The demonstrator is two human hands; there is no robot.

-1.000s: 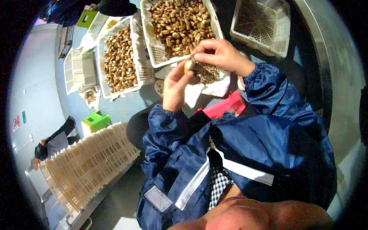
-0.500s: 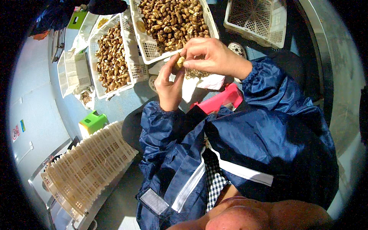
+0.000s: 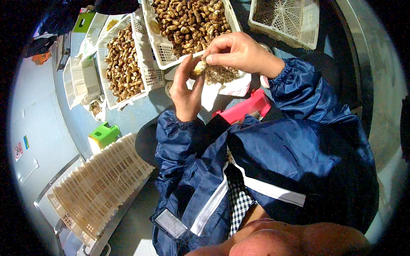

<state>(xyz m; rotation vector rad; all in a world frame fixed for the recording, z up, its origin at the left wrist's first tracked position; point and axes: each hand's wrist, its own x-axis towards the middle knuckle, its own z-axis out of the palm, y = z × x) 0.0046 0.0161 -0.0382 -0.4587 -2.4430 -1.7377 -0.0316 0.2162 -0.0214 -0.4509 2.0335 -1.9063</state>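
Observation:
Between the thumb and fingers of my left hand [image 3: 186,91] is a small yellowish-white mushroom-like piece [image 3: 199,68]. My right hand [image 3: 240,52] is closed in a pinch beside it, thumb and forefinger at its upper right edge; whatever is in that pinch is too small to make out. Just beyond both hands stands a white plastic crate [image 3: 167,57] heaped with brown-and-cream mushroom-like pieces [image 3: 192,25]. Below my right hand, a pile of brownish scraps [image 3: 222,75] lies on a white bag or cloth [image 3: 210,94].
A second white crate [image 3: 112,96] of similar pieces stands left. Further left is a white basket [image 3: 79,87]; another crate [image 3: 311,32] is at far right. A pink stool [image 3: 243,109], green stool [image 3: 104,134] and stacked cream baskets [image 3: 100,181] are nearer me.
My right hand has shifted slightly up, and my left hand slightly left. More of the scrap pile shows beneath my right hand. The held piece now shows a paler surface.

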